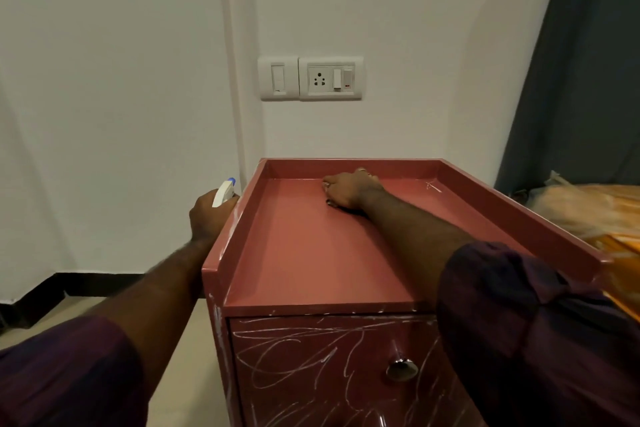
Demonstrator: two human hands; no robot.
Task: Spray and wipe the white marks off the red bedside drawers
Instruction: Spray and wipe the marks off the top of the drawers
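The red bedside drawers [311, 260] stand against the white wall, their top a shallow tray with a raised rim. White scribbles [304, 347] cover the drawer front around a metal knob [401, 369]. A small white mark [432, 185] sits in the top's back right corner, and more streaks run down the left front edge. My left hand [207, 215] grips a white spray bottle [224, 191] with a blue nozzle, just left of the cabinet's rim. My right hand [348, 189] lies knuckles-up on the top near the back, fingers curled over a small dark cloth [335, 204] that is mostly hidden.
A switch and socket plate [311, 78] is on the wall above the cabinet. A bed with orange bedding [595, 215] and a grey curtain [581, 80] are close on the right. Pale floor [180, 340] and a dark skirting board lie on the left.
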